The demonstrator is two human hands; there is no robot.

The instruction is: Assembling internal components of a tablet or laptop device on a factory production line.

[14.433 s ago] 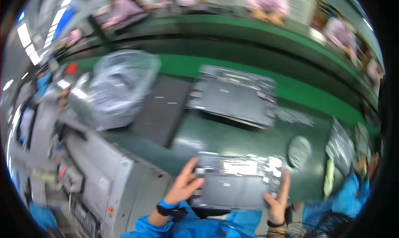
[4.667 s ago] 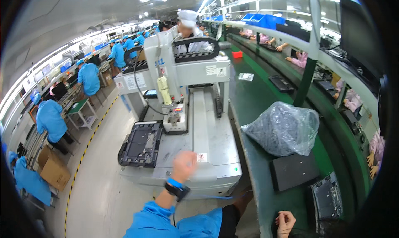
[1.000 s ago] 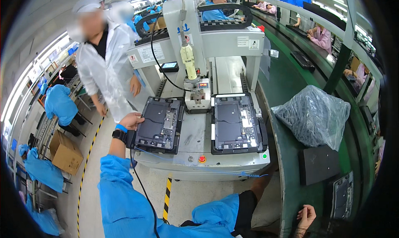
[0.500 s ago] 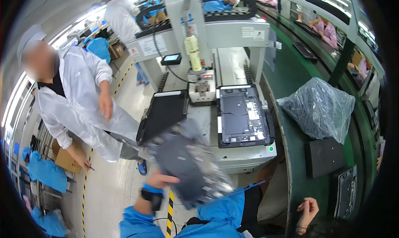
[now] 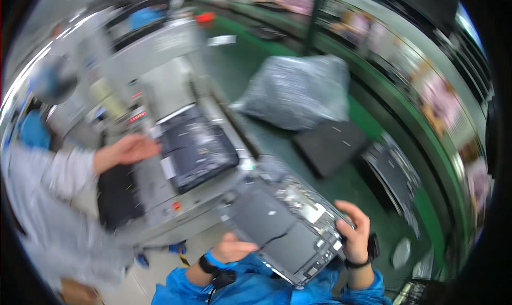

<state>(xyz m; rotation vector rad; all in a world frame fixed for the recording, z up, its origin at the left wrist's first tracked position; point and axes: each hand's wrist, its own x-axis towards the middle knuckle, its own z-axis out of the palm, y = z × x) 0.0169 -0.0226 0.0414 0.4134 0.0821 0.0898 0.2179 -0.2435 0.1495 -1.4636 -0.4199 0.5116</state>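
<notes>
Both of my hands hold a laptop base point(image 5: 301, 250) with its insides uncovered: dark battery packs and a circuit board. It is tilted in front of my body. My left hand point(image 5: 233, 250), with a black and blue wristband, grips its near left edge. At its right edge, my right hand point(image 5: 356, 234) is closed round the corner. A clear plastic sheet or bag seems to lie along its far side, but blur hides the detail. Another opened laptop base point(image 5: 184, 145) rests in a black fixture on the machine, beyond my left hand.
A co-worker's hand point(image 5: 130, 149) reaches over the machine beside that fixture, above a black tray point(image 5: 118, 195). On the green conveyor bench point(image 5: 341, 185) are a plastic-wrapped bundle point(image 5: 298, 91), a dark flat box point(image 5: 330, 145) and another opened laptop base point(image 5: 392, 169).
The view has turned right. The laptop base, held by my left hand alone before, is now also gripped by my right hand. The co-worker's hand has come over the machine.
</notes>
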